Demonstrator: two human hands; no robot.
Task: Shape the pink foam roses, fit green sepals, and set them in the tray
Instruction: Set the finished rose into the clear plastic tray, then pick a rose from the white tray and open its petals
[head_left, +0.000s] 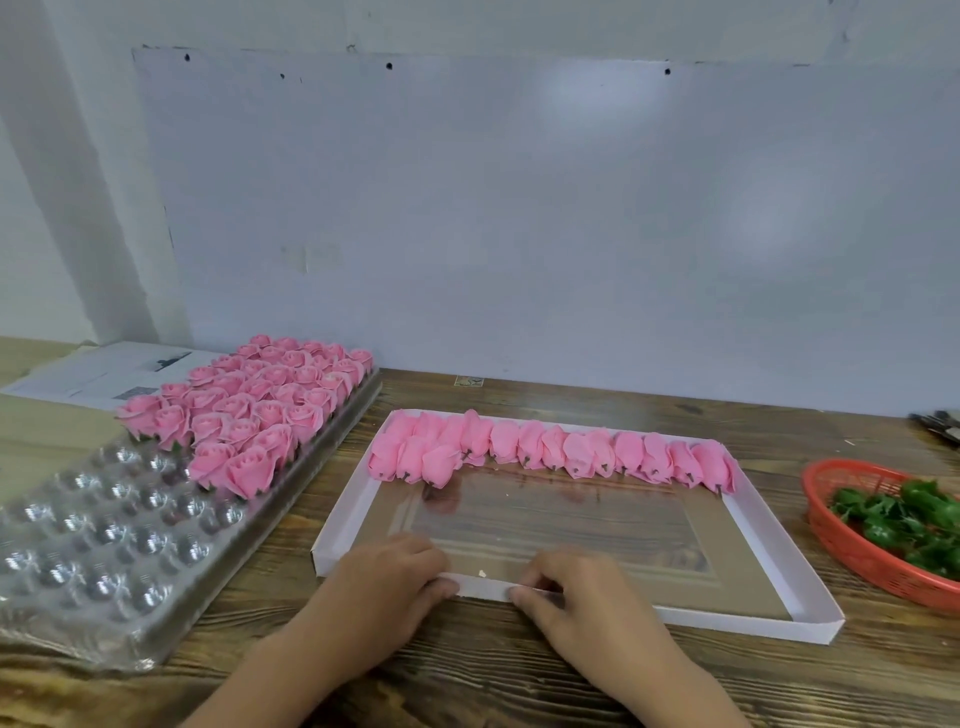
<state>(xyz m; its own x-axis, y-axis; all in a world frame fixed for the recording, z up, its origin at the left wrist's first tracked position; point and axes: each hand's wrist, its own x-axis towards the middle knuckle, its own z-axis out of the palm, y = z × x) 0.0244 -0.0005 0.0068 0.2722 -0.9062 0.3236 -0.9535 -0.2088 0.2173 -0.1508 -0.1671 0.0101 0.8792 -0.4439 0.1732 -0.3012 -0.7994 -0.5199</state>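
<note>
White tray (810, 621) rim between hands (480, 584)

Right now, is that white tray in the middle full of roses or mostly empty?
Mostly empty. The white tray holds pink roses lying only along its far edge; the rest of its clear bottom is bare.

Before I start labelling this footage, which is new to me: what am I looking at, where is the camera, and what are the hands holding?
There is no machine here. A person wears a camera on the head, looking down at a wooden table. The left hand and right hand both pinch the near rim of a shallow white tray. A row of pink roses lies along its far side. On the left, a clear blister tray holds upright roses in its far half; its near cups show none. On the right, a red basket holds green sepals.
</note>
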